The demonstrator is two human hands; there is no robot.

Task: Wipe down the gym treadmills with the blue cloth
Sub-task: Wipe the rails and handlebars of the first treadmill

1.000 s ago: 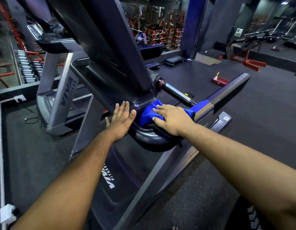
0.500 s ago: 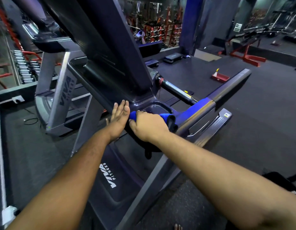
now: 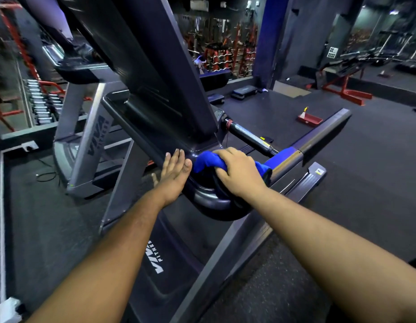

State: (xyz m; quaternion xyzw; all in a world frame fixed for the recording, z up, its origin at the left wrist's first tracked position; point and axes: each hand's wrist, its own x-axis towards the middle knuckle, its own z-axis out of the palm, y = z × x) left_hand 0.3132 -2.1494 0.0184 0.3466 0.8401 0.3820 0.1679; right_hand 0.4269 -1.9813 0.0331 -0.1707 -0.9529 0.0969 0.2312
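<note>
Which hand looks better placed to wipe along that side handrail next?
The right hand, probably. Its fingers already curl round the blue cloth on the rounded corner of the treadmill, and the handrail runs off on that side. The left hand lies flat against the frame with no cloth.

White letters reading "VIVA FITNESS" stand on the dark motor cover (image 3: 155,257) of the near treadmill. The same "VIVA" brand runs up the grey upright post (image 3: 95,136) of the next treadmill. Other labels are too small to read.
</note>
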